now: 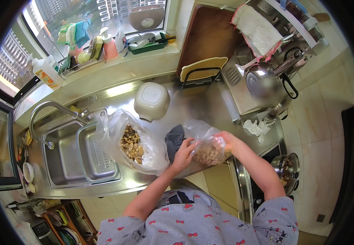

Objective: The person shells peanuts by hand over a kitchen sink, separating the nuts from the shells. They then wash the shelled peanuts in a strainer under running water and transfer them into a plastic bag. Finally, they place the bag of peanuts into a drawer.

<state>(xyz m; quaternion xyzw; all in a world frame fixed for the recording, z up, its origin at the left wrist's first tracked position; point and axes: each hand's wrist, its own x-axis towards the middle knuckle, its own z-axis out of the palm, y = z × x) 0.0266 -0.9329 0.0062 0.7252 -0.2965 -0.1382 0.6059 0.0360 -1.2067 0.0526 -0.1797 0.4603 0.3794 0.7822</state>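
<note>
Both my hands are at a clear plastic bag [208,155] of small pale pinkish-brown pieces that look like peanuts, by the front edge of the steel counter. My left hand [183,155] grips its left side. My right hand [226,141] holds the upper right, its fingertips partly covered by the film. A dark grey cloth [174,141] lies crumpled just beyond my left hand. Farther left, a larger white plastic bag [154,153] stands open, with brown dried food pieces [131,144] in it; their exact kind is unclear.
A cream bowl [152,102] rests upside down behind the bags. The steel sink [63,159], with a drain basket [99,153] and curved faucet [53,104], is at left. Chopping boards [204,69] stand at the back. Right are a kettle [264,82], crumpled tissue [258,129] and a lidded pot [287,171].
</note>
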